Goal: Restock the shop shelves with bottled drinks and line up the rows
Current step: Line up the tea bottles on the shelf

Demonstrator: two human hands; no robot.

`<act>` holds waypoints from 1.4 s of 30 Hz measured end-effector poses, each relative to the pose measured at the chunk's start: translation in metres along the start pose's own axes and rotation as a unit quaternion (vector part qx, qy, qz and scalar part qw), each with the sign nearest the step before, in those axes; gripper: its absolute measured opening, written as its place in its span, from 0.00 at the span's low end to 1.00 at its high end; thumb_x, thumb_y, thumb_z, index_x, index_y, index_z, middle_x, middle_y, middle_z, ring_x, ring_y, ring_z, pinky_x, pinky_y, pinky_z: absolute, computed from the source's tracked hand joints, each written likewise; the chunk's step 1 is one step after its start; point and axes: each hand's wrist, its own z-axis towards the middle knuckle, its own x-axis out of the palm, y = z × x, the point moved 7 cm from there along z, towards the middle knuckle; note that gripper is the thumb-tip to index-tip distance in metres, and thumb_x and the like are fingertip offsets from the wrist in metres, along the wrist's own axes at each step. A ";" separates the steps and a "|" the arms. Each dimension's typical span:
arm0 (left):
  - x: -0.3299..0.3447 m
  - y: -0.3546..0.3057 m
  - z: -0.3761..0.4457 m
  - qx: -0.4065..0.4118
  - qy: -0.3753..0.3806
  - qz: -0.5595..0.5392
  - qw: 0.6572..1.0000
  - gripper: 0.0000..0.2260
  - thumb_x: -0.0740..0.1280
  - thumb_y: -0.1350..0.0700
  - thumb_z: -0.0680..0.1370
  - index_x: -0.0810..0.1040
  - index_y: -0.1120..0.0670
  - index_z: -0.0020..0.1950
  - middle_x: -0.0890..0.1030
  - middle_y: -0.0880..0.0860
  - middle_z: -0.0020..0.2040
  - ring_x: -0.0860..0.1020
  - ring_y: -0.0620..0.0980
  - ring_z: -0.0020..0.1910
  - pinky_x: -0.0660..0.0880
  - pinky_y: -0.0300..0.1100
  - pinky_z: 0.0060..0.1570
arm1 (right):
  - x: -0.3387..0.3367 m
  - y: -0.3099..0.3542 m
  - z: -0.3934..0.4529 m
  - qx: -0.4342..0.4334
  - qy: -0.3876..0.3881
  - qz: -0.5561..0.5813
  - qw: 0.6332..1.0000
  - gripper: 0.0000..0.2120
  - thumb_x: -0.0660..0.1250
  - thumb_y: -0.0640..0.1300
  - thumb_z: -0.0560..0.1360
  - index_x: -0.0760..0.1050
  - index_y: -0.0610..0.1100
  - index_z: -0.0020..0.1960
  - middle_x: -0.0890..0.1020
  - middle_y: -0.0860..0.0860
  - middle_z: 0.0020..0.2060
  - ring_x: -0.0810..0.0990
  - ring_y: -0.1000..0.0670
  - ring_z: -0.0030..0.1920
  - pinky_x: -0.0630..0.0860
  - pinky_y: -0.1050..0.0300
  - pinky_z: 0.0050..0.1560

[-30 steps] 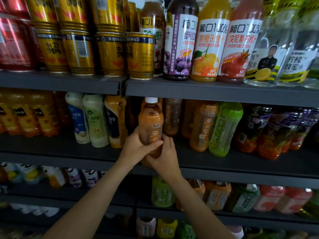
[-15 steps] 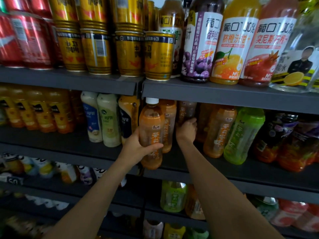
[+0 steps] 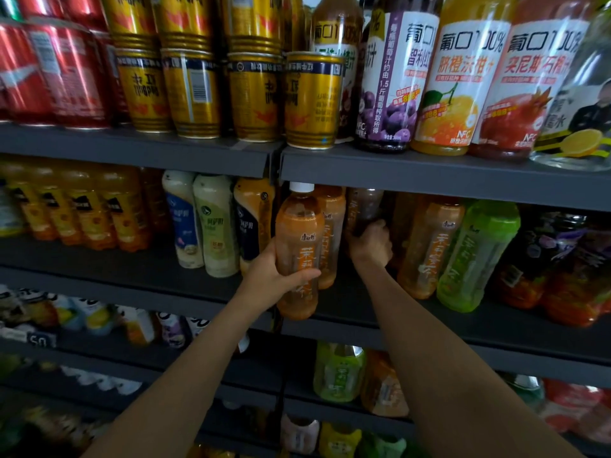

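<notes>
There is just one camera, and it sits on the person's head. It looks straight ahead at the shop shelves and tips a little down, so both arms reach up into the picture from the bottom. It is close: the shelves fill the whole view. The lens is wide, so things at the edges bend and blur. The left hand [image 3: 269, 276] grips the orange bottle [image 3: 299, 249] near the middle of the picture. The gold cans [image 3: 312, 100] sit right above that grip, very near the camera. The right hand [image 3: 372, 246] is just to the right of it, deeper in.
</notes>
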 end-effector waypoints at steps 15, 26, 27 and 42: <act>0.005 -0.004 -0.002 -0.005 0.008 0.020 1.000 0.31 0.74 0.45 0.63 0.70 0.52 0.63 0.78 0.45 0.54 0.76 0.45 0.57 0.73 0.42 0.57 | -0.013 -0.006 -0.016 -0.047 0.045 0.079 0.995 0.34 0.73 0.46 0.69 0.59 0.37 0.67 0.73 0.39 0.61 0.74 0.39 0.61 0.74 0.44 0.59; 0.092 -0.045 0.006 0.040 0.037 0.037 0.998 0.31 0.75 0.50 0.68 0.67 0.54 0.67 0.76 0.51 0.62 0.73 0.48 0.62 0.67 0.36 0.57 | -0.047 -0.031 -0.080 -0.144 0.330 0.165 0.918 0.31 0.72 0.36 0.69 0.63 0.45 0.68 0.75 0.51 0.59 0.74 0.52 0.61 0.72 0.58 0.59; 0.096 -0.045 0.008 0.035 0.033 0.052 0.997 0.31 0.74 0.49 0.69 0.66 0.54 0.67 0.75 0.51 0.63 0.72 0.49 0.63 0.66 0.36 0.57 | -0.051 -0.033 -0.077 -0.147 0.283 0.166 0.933 0.30 0.73 0.37 0.68 0.65 0.43 0.66 0.76 0.49 0.58 0.75 0.51 0.59 0.73 0.58 0.58; 0.046 0.007 0.013 -0.028 -0.140 0.161 0.977 0.32 0.70 0.55 0.73 0.58 0.58 0.72 0.67 0.57 0.68 0.68 0.55 0.67 0.68 0.47 0.62 | -0.025 -0.015 -0.057 -0.082 0.124 0.142 0.979 0.27 0.72 0.43 0.71 0.63 0.39 0.64 0.76 0.44 0.61 0.75 0.45 0.62 0.73 0.55 0.59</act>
